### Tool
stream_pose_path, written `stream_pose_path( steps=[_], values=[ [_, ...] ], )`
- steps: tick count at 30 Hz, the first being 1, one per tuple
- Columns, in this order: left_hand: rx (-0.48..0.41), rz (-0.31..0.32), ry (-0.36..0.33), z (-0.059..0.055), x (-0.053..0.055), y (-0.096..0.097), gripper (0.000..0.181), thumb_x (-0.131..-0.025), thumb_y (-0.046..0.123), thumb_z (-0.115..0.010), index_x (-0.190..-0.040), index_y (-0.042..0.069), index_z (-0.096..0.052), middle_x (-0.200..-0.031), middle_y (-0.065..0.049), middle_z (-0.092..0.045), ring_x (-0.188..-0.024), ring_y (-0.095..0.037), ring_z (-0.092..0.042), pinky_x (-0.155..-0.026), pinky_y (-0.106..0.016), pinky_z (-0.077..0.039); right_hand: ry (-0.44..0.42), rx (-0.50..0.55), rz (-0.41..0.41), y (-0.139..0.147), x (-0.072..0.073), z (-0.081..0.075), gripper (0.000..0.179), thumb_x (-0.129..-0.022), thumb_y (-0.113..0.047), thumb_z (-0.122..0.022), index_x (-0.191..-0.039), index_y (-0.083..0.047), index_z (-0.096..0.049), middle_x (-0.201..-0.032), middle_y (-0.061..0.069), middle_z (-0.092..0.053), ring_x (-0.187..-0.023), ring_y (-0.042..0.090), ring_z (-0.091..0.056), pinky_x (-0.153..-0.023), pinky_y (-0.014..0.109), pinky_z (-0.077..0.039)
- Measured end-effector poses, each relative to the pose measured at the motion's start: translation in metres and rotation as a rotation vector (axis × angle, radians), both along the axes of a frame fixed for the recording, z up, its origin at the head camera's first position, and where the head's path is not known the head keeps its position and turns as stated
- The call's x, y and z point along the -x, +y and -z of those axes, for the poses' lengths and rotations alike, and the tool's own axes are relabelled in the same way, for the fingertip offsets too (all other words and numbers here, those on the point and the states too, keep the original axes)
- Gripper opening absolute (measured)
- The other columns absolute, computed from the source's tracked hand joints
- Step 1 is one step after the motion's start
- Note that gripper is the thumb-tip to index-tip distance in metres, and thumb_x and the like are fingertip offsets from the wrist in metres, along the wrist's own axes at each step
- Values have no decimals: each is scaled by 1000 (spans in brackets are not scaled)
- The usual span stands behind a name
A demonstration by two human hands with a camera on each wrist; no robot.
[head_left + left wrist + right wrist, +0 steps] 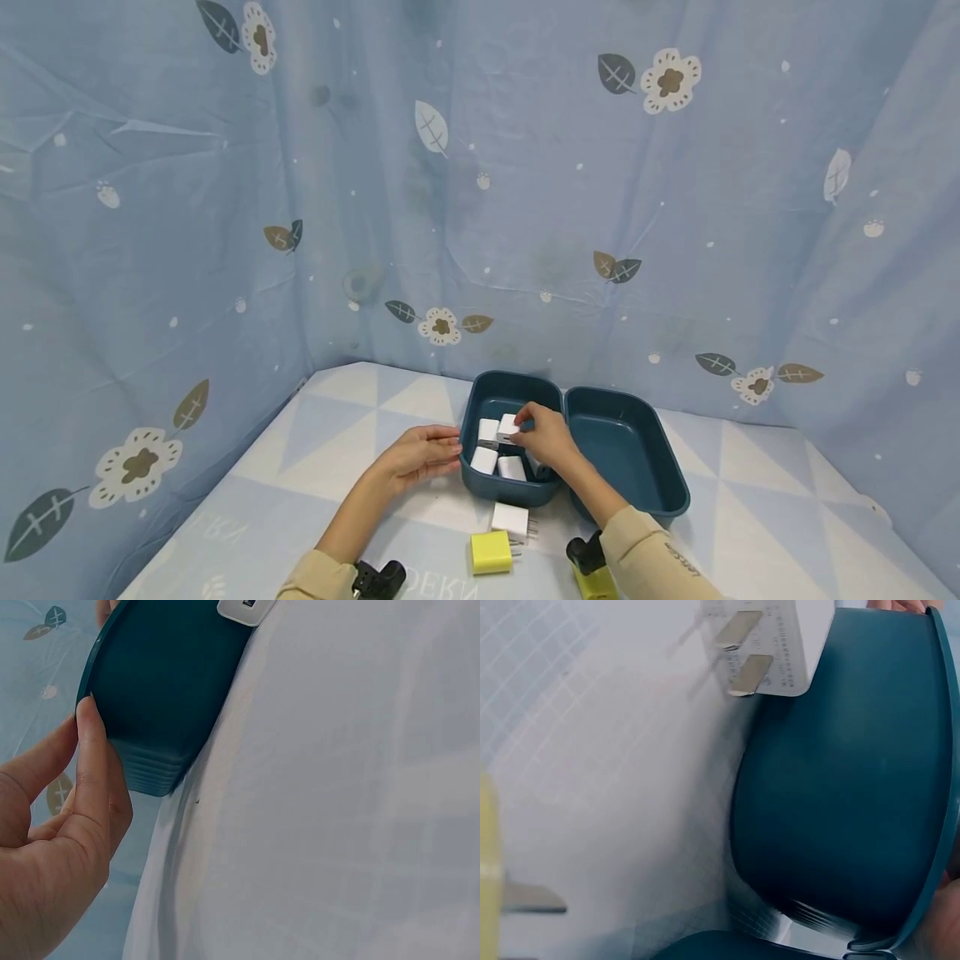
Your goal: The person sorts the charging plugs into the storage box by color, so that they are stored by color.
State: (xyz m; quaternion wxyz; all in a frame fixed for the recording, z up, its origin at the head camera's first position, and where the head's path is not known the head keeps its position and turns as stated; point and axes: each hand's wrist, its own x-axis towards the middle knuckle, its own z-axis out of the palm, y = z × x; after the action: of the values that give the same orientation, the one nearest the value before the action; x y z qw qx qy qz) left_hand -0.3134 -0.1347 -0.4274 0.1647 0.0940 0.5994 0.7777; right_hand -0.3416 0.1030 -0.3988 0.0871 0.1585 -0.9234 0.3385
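My left hand (420, 454) rests its nearly straight fingers against the left side of a dark teal box (506, 493). In the left wrist view, the left fingertips (88, 712) touch the box near its rim. Over the box's inside, my right hand (549, 437) pinches a white charger plug (507, 428) between thumb and fingers. Several other white charger plugs (483, 460) lie in the box below it. Just in front of the box, another white charger plug (510, 521) lies on the cloth, its metal prongs showing in the right wrist view.
A second teal box (626, 450) adjoins the first on the right. One yellow charger plug (491, 553) lies near the front; another yellow plug (595, 583) is partly hidden under the right wrist camera. A patterned cloth (300, 475) covers the table, with blue curtains (525, 208) around it.
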Motion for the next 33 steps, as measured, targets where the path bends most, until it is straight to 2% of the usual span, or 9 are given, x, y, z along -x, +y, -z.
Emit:
stream_pose_path(
  steps=[3,12,15,19,22,27,33],
  values=[
    [-1,2,2,0,0,0,45,-89,-4,-56,-129,-16,-37,-111,-22,-56,-96,-23,-61,-86,-37,-52,-5,-26,22,0,0,0,20,-78,-11,-73,-94,-7,-61,-89,6,-60,-63,12,-51,-56,29,-45],
    [-6,-8,-8,0,1,0,44,-88,-7,-55,-127,-16,-39,-98,-12,-57,-89,-20,-62,-84,-36,-52,9,-109,113,-2,-3,-6,12,-79,-6,-69,-89,-5,-63,-89,10,-61,-66,15,-53,-56,30,-45],
    [-8,-10,-15,0,1,0,43,-88,-7,-55,-127,-15,-39,-98,-11,-56,-88,-20,-62,-84,-36,-52,14,-137,122,-3,-3,-7,11,-79,-7,-70,-88,-5,-64,-93,10,-60,-71,19,-53,-59,34,-46],
    [-4,-9,-16,0,0,0,44,-88,-6,-55,-128,-16,-39,-97,-11,-56,-88,-20,-62,-85,-36,-52,48,-170,116,-3,-4,-7,9,-78,-5,-69,-85,-6,-64,-93,11,-58,-81,24,-52,-70,41,-47],
    [-2,-12,-15,0,0,-1,44,-88,-6,-55,-128,-15,-39,-98,-11,-57,-89,-20,-62,-84,-36,-52,62,-134,95,-2,-6,-8,8,-79,-5,-67,-87,-5,-65,-92,12,-55,-80,23,-51,-71,42,-46],
    [-6,-12,-15,-1,0,-1,43,-88,-6,-56,-127,-15,-40,-101,-15,-58,-91,-22,-62,-84,-36,-52,80,-31,44,2,-11,-12,10,-81,-8,-68,-90,-4,-65,-91,11,-53,-70,15,-52,-61,32,-46],
    [-1,-10,-10,-1,0,0,43,-88,-6,-56,-127,-15,-40,-101,-15,-59,-91,-21,-62,-85,-37,-52,99,30,-15,12,-24,-17,11,-83,-10,-68,-93,-6,-65,-92,10,-55,-66,11,-54,-57,28,-46]
  ],
)
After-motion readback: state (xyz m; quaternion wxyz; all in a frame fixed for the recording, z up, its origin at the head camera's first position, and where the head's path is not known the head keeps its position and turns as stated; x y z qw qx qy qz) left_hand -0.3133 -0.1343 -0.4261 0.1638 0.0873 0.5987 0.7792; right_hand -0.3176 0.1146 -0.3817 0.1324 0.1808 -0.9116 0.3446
